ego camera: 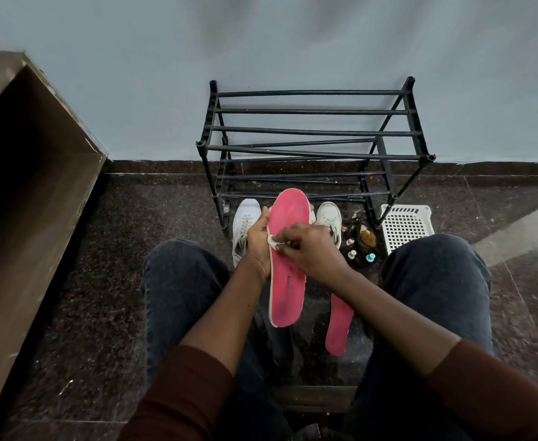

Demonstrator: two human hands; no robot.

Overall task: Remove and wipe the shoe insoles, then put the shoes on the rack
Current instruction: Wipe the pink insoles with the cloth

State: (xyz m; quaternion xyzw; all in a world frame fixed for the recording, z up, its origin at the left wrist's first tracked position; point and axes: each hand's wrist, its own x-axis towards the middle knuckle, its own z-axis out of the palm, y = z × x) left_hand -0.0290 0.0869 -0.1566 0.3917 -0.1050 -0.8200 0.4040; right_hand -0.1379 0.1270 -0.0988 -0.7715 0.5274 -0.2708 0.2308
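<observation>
Looking down past our own knees in dark jeans, we see our left hand [256, 246] clamped on the left edge of a pink insole [288, 259], holding it upright at the centre of the view. Our right hand [309, 249] has its fingers pinched together on a small white cloth [273, 241], which is pressed against the insole's pink face near that left edge. A second pink insole [339, 326] lies on the dark speckled floor [102, 281] at about 5 o'clock from the first, between our legs. Two white sneakers sit on the floor behind the held insole: the left sneaker [244, 227] at 10 o'clock and the right sneaker [331, 221] at 2 o'clock. Beyond them, at 12 o'clock, a black bar shoe rack [309, 132] stands against a pale wall. Small bottles [361, 246] cluster at 3 o'clock, just beside a white perforated basket [406, 227]. A brown cabinet [23, 186] fills the 9 o'clock side.
</observation>
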